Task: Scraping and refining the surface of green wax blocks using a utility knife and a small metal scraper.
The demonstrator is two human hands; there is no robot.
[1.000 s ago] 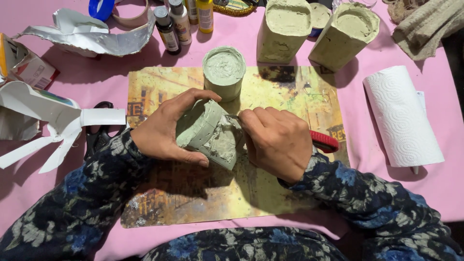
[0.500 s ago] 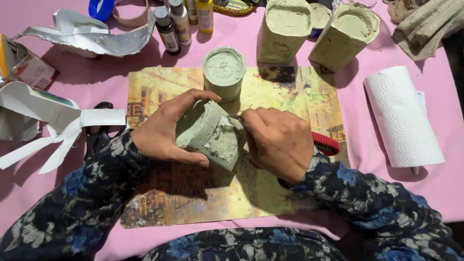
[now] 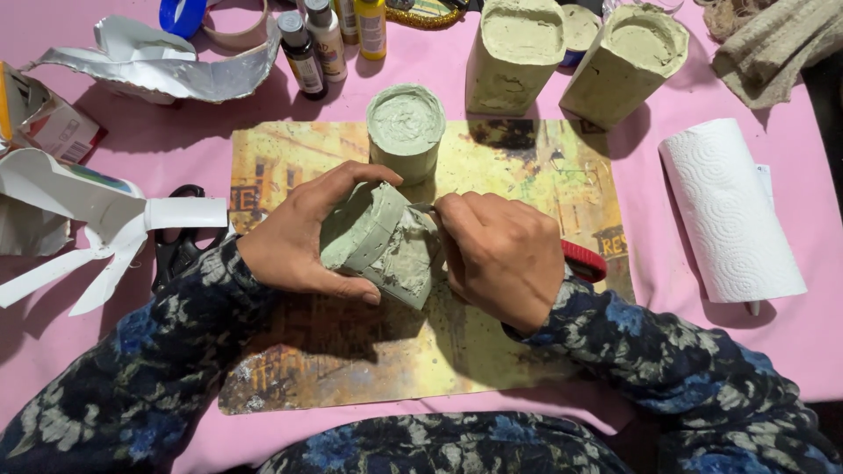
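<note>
Hands: left hand [image 3: 294, 241] wraps the left side of a grey-green clay block [image 3: 378, 241], thumb over its top and fingers curled beneath; right hand [image 3: 500, 254] is closed around a red-handled cutter [image 3: 584, 260], its tip at the block's right face.
Change: compared with 1 second ago, the right hand sits a touch further left and its knuckles have turned slightly; the cutter's red handle shows a little less. Left hand and block have not shifted.
Meaning: judging by that small creep, the tool is working along the block's right edge in short strokes, not in a big cut.
Block position: tipped on its side over the middle of the yellow printed mat [image 3: 527, 167], held between both hands, just in front of the round clay-filled pot [image 3: 406, 127].
Left of the mat: torn white carton pieces [image 3: 79, 211] and black scissors [image 3: 180, 246] on the pink worktop [image 3: 808, 351].
Back edge: small paint bottles [image 3: 329, 35], then 2 clay-covered cartons [image 3: 571, 57], near each other.
Right: a paper towel roll [image 3: 729, 211] lying well apart from the hands.
</note>
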